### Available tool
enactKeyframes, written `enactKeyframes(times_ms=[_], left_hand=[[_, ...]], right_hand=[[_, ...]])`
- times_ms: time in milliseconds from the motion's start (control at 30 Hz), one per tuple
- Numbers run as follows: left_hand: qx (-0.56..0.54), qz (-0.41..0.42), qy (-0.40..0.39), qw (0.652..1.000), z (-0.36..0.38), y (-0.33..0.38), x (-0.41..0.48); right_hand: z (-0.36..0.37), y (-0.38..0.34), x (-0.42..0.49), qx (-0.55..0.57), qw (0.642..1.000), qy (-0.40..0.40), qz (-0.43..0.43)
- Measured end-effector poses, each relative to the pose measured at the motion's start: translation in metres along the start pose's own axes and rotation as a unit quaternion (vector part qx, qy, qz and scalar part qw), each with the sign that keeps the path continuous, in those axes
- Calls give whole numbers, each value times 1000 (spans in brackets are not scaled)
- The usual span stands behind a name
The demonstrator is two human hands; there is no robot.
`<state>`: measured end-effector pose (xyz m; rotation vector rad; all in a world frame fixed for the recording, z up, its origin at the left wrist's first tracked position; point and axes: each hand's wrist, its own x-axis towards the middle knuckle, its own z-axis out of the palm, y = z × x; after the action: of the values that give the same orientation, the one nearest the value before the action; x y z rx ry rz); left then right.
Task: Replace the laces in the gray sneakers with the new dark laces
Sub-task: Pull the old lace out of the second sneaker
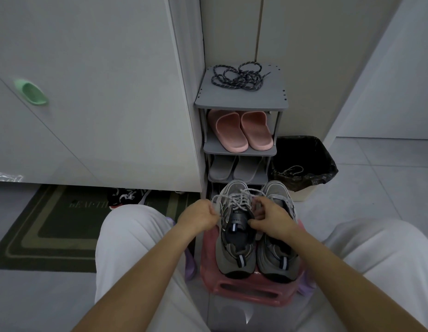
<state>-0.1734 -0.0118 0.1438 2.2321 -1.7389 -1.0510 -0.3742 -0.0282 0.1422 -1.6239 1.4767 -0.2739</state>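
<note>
The left hand [198, 216] and right hand [272, 221] each pinch the pale lace [239, 200] on a gray sneaker [234, 236]. The black-lined bin [325, 164] holds a loose lace [292, 170]; dark laces [239, 76] lie atop the rack [232, 100].

A white cabinet door [93, 97] with a mint-green handle [31, 92] fills the left. A gray plastic shoe rack [240, 103] stands in the corner, a black-lined waste bin [326, 170] just beside it. A dark green doormat [52, 232] lies on gray floor tiles [380, 178].
</note>
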Motion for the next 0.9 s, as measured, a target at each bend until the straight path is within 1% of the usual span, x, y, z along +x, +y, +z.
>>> enactKeyframes(times_ms=[33, 100, 200, 267, 300, 333, 400, 533, 567, 733, 800, 900], left_hand=[[2, 5, -3, 1000, -1, 1, -1], [-6, 28, 22, 999, -2, 6, -1], [-13, 97, 51, 994, 3, 15, 3], [10, 141, 39, 989, 8, 20, 5], [24, 149, 27, 988, 10, 22, 7], [29, 149, 17, 988, 11, 23, 8], [20, 133, 12, 991, 12, 24, 10], [71, 142, 55, 986, 9, 25, 13], [72, 143, 58, 985, 8, 25, 13], [51, 144, 67, 986, 6, 25, 10], [41, 141, 64, 987, 6, 23, 10], [22, 142, 56, 988, 5, 20, 9]], right_hand=[[-2, -2, 2, -4, 1000, -6, 10], [-3, -2, 7, -10, 999, -6, 32], [-4, -6, 11, -40, 998, 16, 35], [-3, -9, 12, -11, 999, 32, 43], [-3, -10, 13, 6, 998, 33, 54], [-3, -10, 14, 3, 998, 31, 61], [-3, -13, 15, -39, 997, 26, 65], [-2, -18, 20, -40, 997, 34, 59], [-2, -19, 21, -47, 997, 43, 52], [2, -23, 21, -161, 985, 66, -17], [2, -21, 21, -155, 985, 69, -21], [-1, -18, 23, -116, 991, 71, -16]])
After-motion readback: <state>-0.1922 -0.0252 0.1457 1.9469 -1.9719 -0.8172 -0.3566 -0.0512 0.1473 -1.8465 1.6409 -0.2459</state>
